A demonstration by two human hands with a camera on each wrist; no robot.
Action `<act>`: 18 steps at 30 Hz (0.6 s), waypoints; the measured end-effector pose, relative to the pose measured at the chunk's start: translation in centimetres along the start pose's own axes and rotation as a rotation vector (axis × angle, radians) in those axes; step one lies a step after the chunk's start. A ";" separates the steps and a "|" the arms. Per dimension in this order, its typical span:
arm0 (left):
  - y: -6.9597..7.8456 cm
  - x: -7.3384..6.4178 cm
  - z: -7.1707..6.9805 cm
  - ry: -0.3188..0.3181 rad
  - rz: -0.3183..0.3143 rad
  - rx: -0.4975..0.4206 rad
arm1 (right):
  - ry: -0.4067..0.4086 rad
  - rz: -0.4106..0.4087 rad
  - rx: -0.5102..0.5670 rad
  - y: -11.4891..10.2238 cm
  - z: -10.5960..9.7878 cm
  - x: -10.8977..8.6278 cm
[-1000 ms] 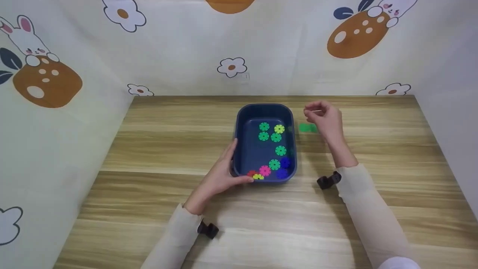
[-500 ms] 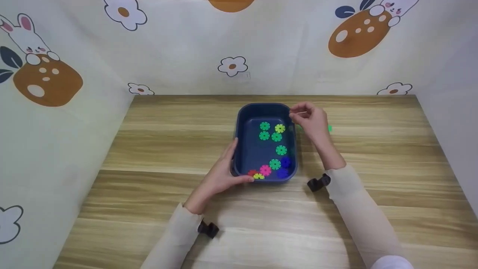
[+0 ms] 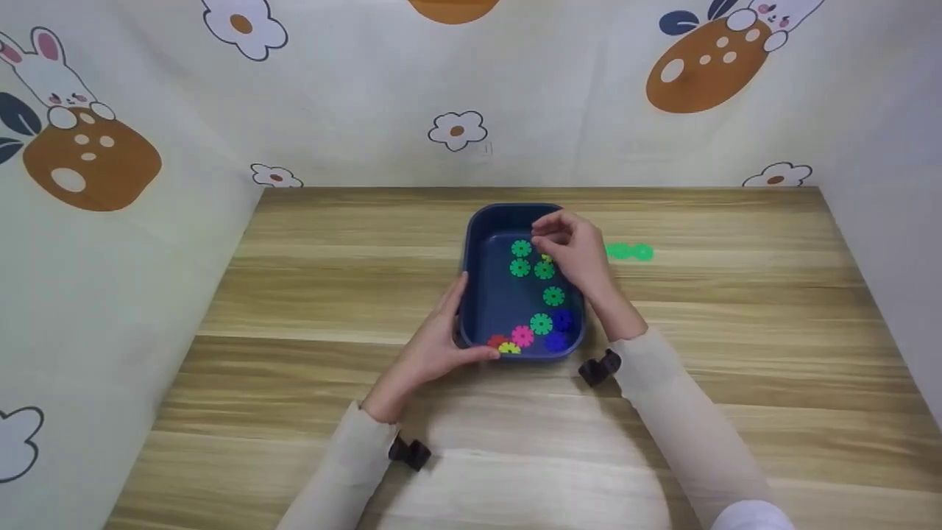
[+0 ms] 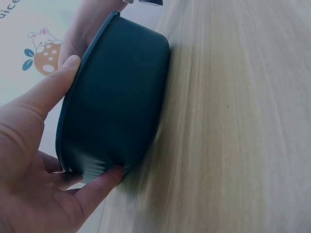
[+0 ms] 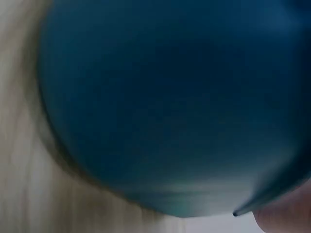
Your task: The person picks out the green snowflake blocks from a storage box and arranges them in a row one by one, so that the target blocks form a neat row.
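A dark blue plastic basin (image 3: 489,291) stands on the table with several flat, notched snowflake discs inside. My left hand (image 3: 434,350) grips its near left corner; in the left wrist view the thumb lies at the rim and the fingers against the outer wall. Over the far right part of the basin is my right hand (image 3: 578,254), fingers bent, with nothing visible between them. It partly covers a yellow disc (image 3: 546,258). Green discs (image 3: 520,268) lie close by, while pink (image 3: 522,336) and blue discs (image 3: 557,341) lie at the near end.
Just right of the basin, a row of joined green discs (image 3: 631,252) lies on the wooden table (image 3: 331,280). A printed cloth wall (image 3: 353,96) rises behind the table. The basin's wall fills most of the blurred right wrist view.
My right hand has moved left from above the green row, across the rim, to over the basin. The green row is now uncovered. My left hand has stayed at its corner.
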State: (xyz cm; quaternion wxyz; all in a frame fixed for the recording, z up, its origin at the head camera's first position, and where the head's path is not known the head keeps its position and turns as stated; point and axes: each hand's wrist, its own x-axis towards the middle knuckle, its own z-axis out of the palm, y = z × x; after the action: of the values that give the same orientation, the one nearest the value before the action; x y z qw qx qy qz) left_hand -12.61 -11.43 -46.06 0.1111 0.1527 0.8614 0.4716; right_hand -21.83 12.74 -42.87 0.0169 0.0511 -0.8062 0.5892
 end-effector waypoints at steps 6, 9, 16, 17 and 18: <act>0.1 0.0 0.0 -0.006 -0.013 -0.018 | -0.055 -0.021 -0.078 -0.1 1.3 -0.1; 0.1 0.0 0.0 -0.009 -0.022 -0.013 | -0.098 -0.011 -0.132 0.1 1.9 -0.1; 0.2 0.0 -0.1 -0.020 -0.021 -0.014 | -0.218 0.088 -0.227 0.5 2.6 -0.1; 0.2 0.0 -0.1 -0.021 -0.020 -0.016 | -0.234 0.100 -0.241 0.6 2.7 0.0; 0.2 0.0 -0.1 -0.020 -0.020 -0.017 | -0.250 0.110 -0.257 0.6 2.8 0.0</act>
State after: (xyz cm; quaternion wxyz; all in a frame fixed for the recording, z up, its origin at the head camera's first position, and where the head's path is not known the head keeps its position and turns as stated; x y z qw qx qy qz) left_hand -12.60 -11.43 -45.81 0.1257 0.1479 0.8577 0.4761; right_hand -21.79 10.30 -44.27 -0.1091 0.0771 -0.8723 0.4704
